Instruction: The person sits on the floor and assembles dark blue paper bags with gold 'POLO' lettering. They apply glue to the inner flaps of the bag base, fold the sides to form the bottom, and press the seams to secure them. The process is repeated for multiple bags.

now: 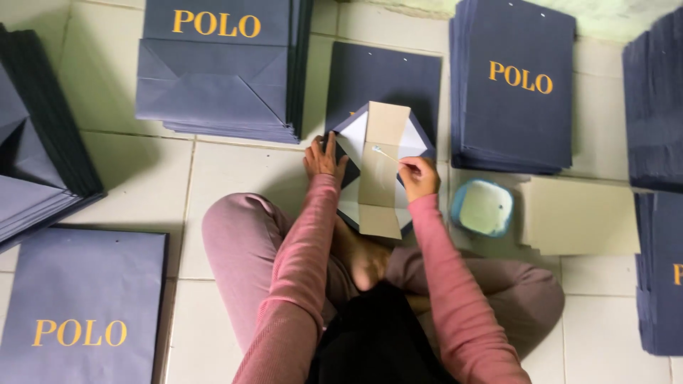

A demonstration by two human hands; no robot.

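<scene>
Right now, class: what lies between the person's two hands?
In the head view, the tan cardboard strip on the opened navy bag bottom lies between the left hand and the right hand.

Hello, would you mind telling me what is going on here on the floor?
A person sits cross-legged on the tiled floor with a dark blue paper bag opened at its bottom in front of them. The left hand presses down the bag's left flap, while the right hand holds a thin stick over the beige card insert. A small blue tub of white paste and a pile of beige cards lie to the right, with stacks of flat blue bags around.
</scene>
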